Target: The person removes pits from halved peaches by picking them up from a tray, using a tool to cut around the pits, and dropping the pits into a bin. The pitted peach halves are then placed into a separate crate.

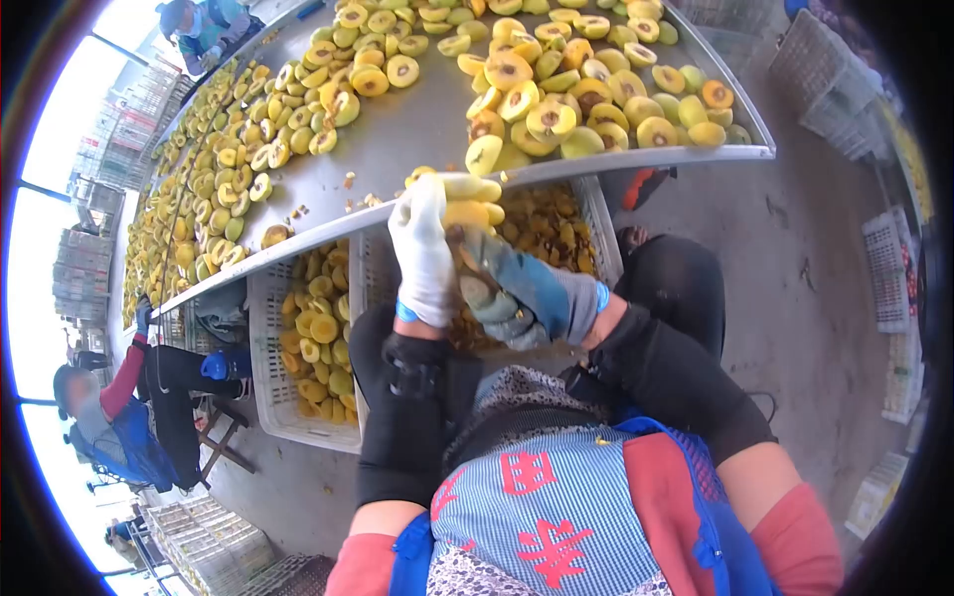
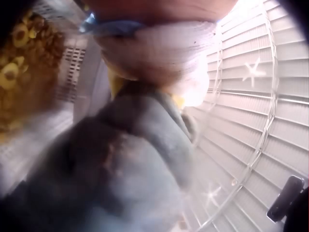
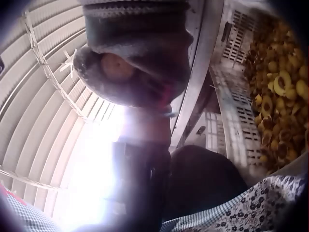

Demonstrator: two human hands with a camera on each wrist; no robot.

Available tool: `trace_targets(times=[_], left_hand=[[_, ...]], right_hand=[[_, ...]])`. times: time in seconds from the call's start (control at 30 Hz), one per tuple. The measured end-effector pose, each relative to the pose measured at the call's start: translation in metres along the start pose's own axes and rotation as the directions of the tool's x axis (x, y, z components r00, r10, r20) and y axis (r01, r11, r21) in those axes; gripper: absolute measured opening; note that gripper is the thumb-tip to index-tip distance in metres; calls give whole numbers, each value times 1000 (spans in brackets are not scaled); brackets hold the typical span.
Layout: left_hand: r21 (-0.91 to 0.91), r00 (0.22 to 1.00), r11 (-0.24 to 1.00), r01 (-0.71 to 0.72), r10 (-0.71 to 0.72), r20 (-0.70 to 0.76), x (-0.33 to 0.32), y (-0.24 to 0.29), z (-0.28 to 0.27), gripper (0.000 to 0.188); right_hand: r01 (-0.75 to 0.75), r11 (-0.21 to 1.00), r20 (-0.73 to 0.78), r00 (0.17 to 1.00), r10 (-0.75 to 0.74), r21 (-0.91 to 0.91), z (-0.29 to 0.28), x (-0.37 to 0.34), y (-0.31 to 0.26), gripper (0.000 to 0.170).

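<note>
Within left grip (image 1: pixel 422 243), fruit (image 1: pixel 465 214), near table (image 1: pixel 427 109)

Pale-gloved left hand (image 2: pixel 159 58): top centre, blue band (image 2: pixel 118 27) at wrist. Grey-gloved right hand (image 2: pixel 130 159): lower centre, blurred, overlapping it in the frame; yellow patches (image 2: pixel 115 86) show alongside. Left side: cut fruit (image 2: pixel 20 36), perforated crate (image 2: pixel 73 67). Right side: ribbed ceiling (image 2: pixel 241 123), star-shaped fixtures (image 2: pixel 252 73)

Fruit piece (image 1: pixel 467 215): yellow, partly covered by gloved fingers. Gripped in the left hand (image 1: pixel 425 248), with the right hand (image 1: pixel 527 293) close against its near side. Position: at the near edge of the desk (image 1: pixel 407 129). Cut face, exact tilt: not discernible.
</note>
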State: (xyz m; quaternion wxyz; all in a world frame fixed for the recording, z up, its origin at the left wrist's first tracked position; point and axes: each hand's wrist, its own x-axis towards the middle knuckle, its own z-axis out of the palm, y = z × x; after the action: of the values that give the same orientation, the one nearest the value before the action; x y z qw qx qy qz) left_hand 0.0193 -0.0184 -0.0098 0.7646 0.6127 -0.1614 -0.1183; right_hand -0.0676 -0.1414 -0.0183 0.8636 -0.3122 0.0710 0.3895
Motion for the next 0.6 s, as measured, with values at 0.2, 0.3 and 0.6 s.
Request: trace_targets(times=[0.2, 0.3, 0.6], left_hand=[[82, 972, 988, 133, -146, 183, 0, -3, -15, 42], [62, 991, 992, 107, -111, 75, -7, -4, -8, 42], [-279, 970, 949, 149, -195, -146, -13, -11, 12, 42]], right_hand=[[-143, 950, -199, 976, 89, -277, -4, -8, -5, 59], [-113, 987, -90, 990, 104, -110, -2, -8, 1, 59], [211, 781, -187, 903, -386, -588, -20, 15, 26, 61]])
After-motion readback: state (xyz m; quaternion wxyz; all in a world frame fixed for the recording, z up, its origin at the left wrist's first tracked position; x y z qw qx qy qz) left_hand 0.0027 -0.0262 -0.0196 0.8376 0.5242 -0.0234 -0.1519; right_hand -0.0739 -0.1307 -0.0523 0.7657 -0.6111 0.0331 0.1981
